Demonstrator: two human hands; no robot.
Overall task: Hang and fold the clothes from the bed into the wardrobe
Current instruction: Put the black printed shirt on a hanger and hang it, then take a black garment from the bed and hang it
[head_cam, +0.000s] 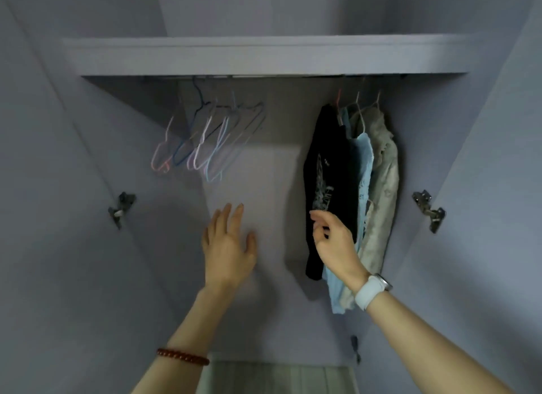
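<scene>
Both forearms reach up from the bottom of the head view into an open wardrobe (264, 56). Nearest the camera, a dark red bead bracelet (183, 357) circles the left wrist, and a white watch (372, 291) sits on the right wrist.

The left hand (228, 247) is raised in front of the pale back panel with its fingers straight and slightly spread, holding nothing; whether it touches the panel cannot be told. The right hand (334, 241) is at the lower front of a black printed shirt (328, 170), its fingers loosely curled against the fabric. The motion blur hides whether it pinches the cloth or only brushes it.

That black shirt hangs on the right side of the rail, under the shelf. Just beside it, further right, hangs a light blue garment (365, 170), and beside that a pale beige garment (384, 170). The three touch one another, and the blue one reaches lowest.

On the left side of the rail, well apart from the clothes, a cluster of bare wire hangers (205, 138) in pink, blue and white hangs tilted and blurred.

A metal hinge (121, 207) shows on the left door and another hinge (428, 210) on the right door. A strip of pale floor (278, 377) is visible at the bottom edge.
</scene>
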